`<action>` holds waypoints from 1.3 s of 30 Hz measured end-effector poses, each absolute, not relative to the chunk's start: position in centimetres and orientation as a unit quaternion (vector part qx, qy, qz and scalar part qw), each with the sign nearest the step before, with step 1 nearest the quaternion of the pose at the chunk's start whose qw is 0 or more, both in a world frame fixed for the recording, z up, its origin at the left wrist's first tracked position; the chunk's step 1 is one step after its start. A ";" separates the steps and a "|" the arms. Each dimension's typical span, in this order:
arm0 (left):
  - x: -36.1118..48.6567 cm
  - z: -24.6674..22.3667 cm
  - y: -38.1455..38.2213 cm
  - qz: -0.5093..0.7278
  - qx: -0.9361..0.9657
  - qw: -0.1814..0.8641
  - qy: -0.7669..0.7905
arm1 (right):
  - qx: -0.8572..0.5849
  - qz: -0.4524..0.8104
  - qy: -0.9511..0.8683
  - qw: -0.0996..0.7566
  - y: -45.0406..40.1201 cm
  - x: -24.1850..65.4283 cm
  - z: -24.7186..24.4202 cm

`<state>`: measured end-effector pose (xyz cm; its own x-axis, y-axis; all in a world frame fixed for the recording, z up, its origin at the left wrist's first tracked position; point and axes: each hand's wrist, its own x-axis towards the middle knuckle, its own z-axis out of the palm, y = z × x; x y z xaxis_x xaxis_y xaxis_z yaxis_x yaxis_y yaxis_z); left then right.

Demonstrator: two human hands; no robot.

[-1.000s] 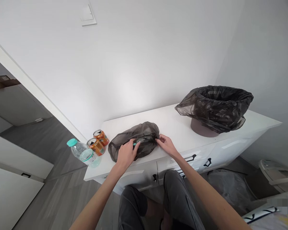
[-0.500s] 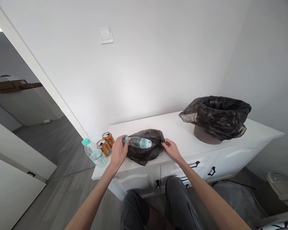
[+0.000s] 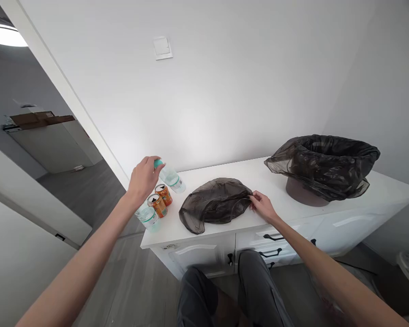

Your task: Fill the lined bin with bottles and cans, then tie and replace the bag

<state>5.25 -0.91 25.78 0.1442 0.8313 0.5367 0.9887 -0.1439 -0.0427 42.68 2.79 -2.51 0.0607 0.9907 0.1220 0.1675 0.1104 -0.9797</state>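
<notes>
My left hand [image 3: 145,178] pinches the green cap of a clear plastic bottle [image 3: 172,179], which stands on the cabinet top behind two orange cans. The nearer can [image 3: 157,205] and the farther can [image 3: 164,194] are upright with opened tops. In front of them, partly behind my left wrist, is a second plastic bottle [image 3: 149,217]; its cap is hidden. My right hand [image 3: 261,205] is closed on the right end of a crumpled black plastic bag [image 3: 218,204] lying flattened on the cabinet.
A brown bin [image 3: 305,193] lined with a black bag [image 3: 330,168] stands at the right of the white cabinet top [image 3: 231,231]. Behind is a wall with a light switch [image 3: 162,47]. A doorway opens at the left. My knees are below the cabinet's front edge.
The bottle that lay across the black bag is now upright behind the cans, moved leftward by my left hand. My right hand keeps hold of the bag. The view has shifted slightly.
</notes>
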 end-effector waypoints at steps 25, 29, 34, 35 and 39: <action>3.5 22.0 13.0 0.038 -0.644 0.157 -0.748 | -0.490 0.448 -0.569 0.485 3.3 42.3 -2.1; 4.4 22.8 11.5 0.037 -0.647 0.168 -0.742 | -0.491 0.447 -0.575 0.477 3.0 42.2 -1.5; 6.4 23.8 8.4 -0.043 -0.684 0.210 -0.697 | -0.496 0.441 -0.584 0.467 2.8 42.2 -1.8; 6.9 23.6 7.7 -0.069 -0.704 0.207 -0.676 | -0.495 0.440 -0.586 0.466 2.6 42.2 -1.8; 9.4 20.9 4.5 -0.111 -0.803 0.088 -0.580 | -0.477 0.456 -0.592 0.464 0.4 41.7 -0.9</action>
<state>9.38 4.47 20.87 0.3037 0.9109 0.2793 0.9497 -0.3129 -0.0122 41.73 0.40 -0.91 -0.1154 0.9867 0.1142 0.1414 0.1301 -0.9814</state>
